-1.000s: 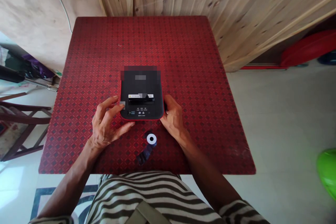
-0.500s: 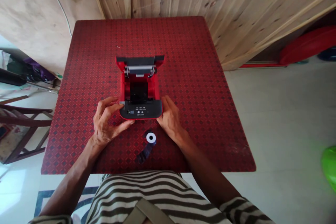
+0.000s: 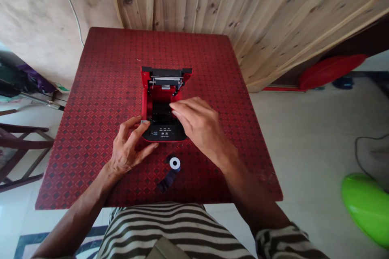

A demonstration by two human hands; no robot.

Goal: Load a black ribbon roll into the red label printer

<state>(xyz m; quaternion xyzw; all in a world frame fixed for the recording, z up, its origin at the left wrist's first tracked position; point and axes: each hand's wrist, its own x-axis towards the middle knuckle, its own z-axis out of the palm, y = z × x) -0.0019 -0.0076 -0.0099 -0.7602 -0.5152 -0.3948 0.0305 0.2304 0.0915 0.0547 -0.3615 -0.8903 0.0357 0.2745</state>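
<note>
A small red and black label printer (image 3: 164, 131) sits on the table with its lid (image 3: 167, 73) raised, its dark inner bay facing up. My left hand (image 3: 129, 144) steadies its front left corner, fingertips on the top edge and thumb by the front. Over the right side of the bay is my right hand (image 3: 199, 123), fingers bent and pressed together at the tips. Whatever those fingertips may pinch is hidden. In front of the printer lies a roll with a white core ring (image 3: 174, 163), a dark strip trailing from it toward me.
The red patterned table (image 3: 115, 56) meets a wooden plank wall (image 3: 194, 0) at the back. A dark wooden chair (image 3: 24, 141) is at the left. On the floor to the right are a bright green object (image 3: 364, 206) and a cable (image 3: 357, 149).
My right hand has left the printer's right side and risen over its open bay, fingers drawn together. My left hand keeps its place at the corner. The view has shifted slightly.
</note>
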